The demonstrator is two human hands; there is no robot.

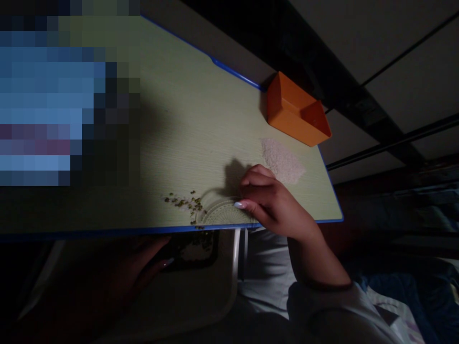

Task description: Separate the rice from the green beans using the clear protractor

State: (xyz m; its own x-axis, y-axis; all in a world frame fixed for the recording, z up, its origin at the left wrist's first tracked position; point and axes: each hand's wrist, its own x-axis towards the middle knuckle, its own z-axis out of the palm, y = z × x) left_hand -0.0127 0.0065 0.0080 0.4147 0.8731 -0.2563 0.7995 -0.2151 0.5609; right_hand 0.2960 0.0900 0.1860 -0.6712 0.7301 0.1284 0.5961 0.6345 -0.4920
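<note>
My right hand (270,200) rests on the pale green table (179,119), its fingers curled and pressed on a clear plastic protractor (222,213) at the near edge. Left of the protractor lies a scatter of small green beans (184,202). Below the table edge, in shadow, my left hand (143,267) holds a dark tray (195,248) with some beans in it. A flat pile of white rice (281,160) lies just beyond my right hand.
An orange plastic box (296,111) stands at the table's far right corner, past the rice. A blurred-out screen area covers the table's left part. The blue-trimmed near edge (107,233) runs above my lap and bedding.
</note>
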